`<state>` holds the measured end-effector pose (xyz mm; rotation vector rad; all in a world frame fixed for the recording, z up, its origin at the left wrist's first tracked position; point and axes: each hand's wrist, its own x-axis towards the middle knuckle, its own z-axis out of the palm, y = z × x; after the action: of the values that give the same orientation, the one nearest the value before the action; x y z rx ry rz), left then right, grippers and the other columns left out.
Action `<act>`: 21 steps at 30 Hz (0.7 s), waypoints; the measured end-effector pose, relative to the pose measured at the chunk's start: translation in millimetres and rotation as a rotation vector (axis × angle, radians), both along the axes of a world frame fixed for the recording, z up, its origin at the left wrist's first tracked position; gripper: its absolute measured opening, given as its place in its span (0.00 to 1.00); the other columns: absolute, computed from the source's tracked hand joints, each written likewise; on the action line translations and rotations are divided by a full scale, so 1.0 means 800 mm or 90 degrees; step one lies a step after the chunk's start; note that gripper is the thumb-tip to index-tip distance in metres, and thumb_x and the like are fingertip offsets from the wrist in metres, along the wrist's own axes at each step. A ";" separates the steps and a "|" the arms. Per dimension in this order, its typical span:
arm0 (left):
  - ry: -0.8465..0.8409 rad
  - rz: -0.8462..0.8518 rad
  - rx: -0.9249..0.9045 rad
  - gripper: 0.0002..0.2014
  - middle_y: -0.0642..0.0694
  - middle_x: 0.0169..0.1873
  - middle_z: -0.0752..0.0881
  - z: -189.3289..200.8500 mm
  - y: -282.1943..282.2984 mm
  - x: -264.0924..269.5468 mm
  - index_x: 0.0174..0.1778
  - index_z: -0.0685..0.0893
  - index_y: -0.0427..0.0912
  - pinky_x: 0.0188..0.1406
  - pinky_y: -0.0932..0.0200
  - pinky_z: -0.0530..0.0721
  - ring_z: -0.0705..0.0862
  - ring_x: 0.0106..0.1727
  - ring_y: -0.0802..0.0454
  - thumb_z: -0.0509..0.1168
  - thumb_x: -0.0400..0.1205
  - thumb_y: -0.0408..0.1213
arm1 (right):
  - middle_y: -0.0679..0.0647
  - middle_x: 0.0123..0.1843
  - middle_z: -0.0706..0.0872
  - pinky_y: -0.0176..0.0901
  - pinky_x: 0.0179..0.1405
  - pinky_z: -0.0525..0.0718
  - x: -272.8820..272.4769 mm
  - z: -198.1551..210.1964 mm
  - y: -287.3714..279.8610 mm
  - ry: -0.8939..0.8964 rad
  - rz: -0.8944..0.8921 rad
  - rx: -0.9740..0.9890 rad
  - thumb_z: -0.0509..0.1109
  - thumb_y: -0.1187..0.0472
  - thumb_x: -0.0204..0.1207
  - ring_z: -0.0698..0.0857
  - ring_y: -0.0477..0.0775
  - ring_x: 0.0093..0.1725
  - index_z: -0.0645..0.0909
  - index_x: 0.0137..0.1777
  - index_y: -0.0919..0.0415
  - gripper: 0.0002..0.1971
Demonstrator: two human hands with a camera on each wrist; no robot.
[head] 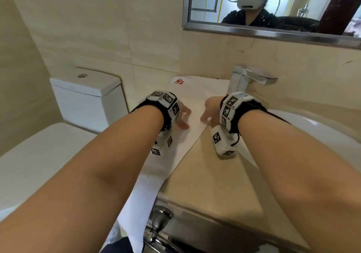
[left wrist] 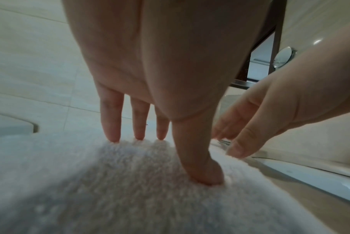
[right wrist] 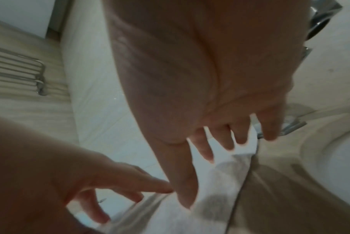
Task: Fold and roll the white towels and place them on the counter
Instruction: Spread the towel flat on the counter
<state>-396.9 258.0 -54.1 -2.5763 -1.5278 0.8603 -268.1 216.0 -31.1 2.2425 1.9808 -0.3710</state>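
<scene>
Head view shows one white towel (head: pixel 187 104) laid out as a long strip along the left end of the surface (head: pixel 207 178), its far end with a red emblem (head: pixel 179 81) close to the back wall and its near end hanging over the front edge. Left hand (head: pixel 180 116) rests on the towel with straight, slightly spread fingers (left wrist: pixel 111 126); the left wrist view confirms the fingertips and thumb pressing into the pile, pinching nothing. Right hand (head: pixel 210 109) is just beside it, toward the basin (head: pixel 312 127) side; its fingers (right wrist: pixel 208 150) are extended and spread over the towel's right edge, and the thumb tip appears to touch the cloth, though blur in the right wrist view prevents confirming firm contact. Neither hand grips fabric. Assessment: the towel appears already folded lengthwise into a narrow band and is being smoothed flat; no roll has been started at either end. Remaining, by this evidence: rolling this towel, setting the roll on the surface, and dealing with any further towels, none of which are visible. A tap (head: pixel 248 81) stands just right of the towel's far end, and a toilet (head: pixel 86 100) sits beyond the left edge of the surface.
</scene>
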 end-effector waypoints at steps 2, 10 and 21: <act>-0.071 -0.023 0.021 0.40 0.52 0.80 0.64 0.006 -0.005 -0.016 0.79 0.58 0.65 0.72 0.39 0.71 0.69 0.76 0.41 0.59 0.71 0.72 | 0.60 0.64 0.81 0.47 0.53 0.80 -0.010 -0.006 0.005 0.058 -0.027 0.006 0.75 0.56 0.72 0.81 0.62 0.60 0.74 0.69 0.64 0.27; -0.109 -0.050 -0.034 0.40 0.52 0.78 0.66 0.027 0.018 -0.026 0.78 0.64 0.61 0.70 0.46 0.70 0.72 0.74 0.45 0.69 0.70 0.64 | 0.54 0.46 0.84 0.46 0.55 0.79 -0.034 -0.003 0.030 -0.092 -0.008 -0.109 0.70 0.40 0.73 0.82 0.57 0.48 0.75 0.37 0.60 0.21; 0.069 -0.118 -0.146 0.70 0.59 0.83 0.52 0.032 0.048 -0.022 0.74 0.46 0.79 0.75 0.38 0.65 0.58 0.82 0.46 0.69 0.32 0.80 | 0.58 0.71 0.78 0.54 0.67 0.74 -0.042 -0.006 0.039 -0.162 -0.027 -0.156 0.68 0.21 0.55 0.77 0.61 0.69 0.68 0.75 0.61 0.56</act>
<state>-414.7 296.2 -28.7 -2.7169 -1.2040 1.1909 -301.9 247.0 -35.9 2.0666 1.6657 -0.2961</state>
